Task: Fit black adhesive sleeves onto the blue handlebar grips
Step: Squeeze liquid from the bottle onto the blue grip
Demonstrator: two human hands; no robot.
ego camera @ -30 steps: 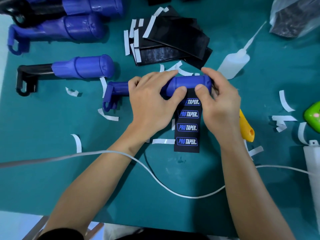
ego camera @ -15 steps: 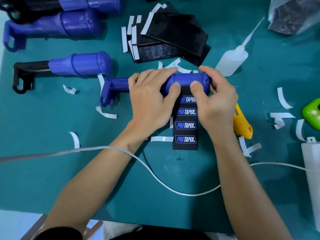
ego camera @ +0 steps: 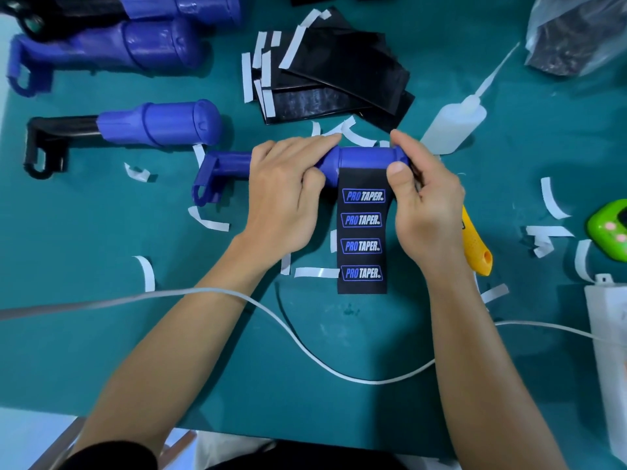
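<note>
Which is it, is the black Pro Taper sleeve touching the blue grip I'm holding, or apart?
Touching. The head view shows the top edge of the black sleeve lying on the blue grip, no gap, between the left hand and right hand.

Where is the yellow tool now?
Head view, right of centre: the yellow tool lies on the green mat, partly hidden by the right hand.

Single head cam, looking forward and steeply down onto the teal mat (ego camera: 217,374) (wide-angle lens). Close range: blue grip (ego camera: 366,157) sits just above frame centre, both forearms (ego camera: 190,351) enter from the bottom edge below it.
</note>
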